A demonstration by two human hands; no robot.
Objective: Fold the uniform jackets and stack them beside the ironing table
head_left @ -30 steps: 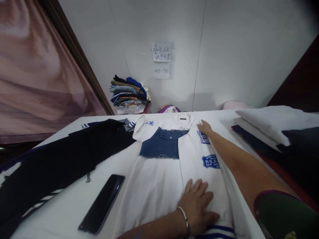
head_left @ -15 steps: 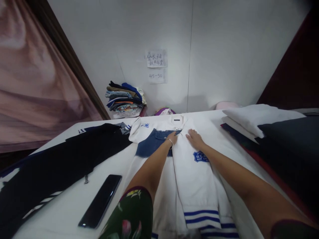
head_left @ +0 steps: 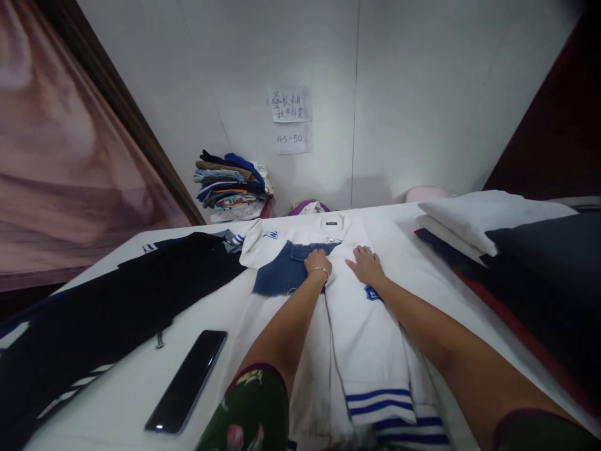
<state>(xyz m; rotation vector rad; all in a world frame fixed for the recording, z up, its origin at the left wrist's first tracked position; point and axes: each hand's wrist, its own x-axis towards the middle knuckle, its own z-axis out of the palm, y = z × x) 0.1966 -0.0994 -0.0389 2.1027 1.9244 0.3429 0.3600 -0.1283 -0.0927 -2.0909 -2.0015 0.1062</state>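
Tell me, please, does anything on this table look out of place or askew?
Only the black phone stands out: it lies loose and slanted on the white table among garments, beside the white jacket.

Both my arms are stretched forward, roughly parallel, forearms bare. Left hand (head_left: pixel 318 261) is palm down, fingers together and slightly curled, thin bracelet at the wrist. Right hand (head_left: pixel 365 265) is palm down too, fingers spread a little, lying flat. The hands sit just beside each other, not touching, at about the same reach. Dark floral sleeve shows on my left upper arm, dark sleeve edge on the right.
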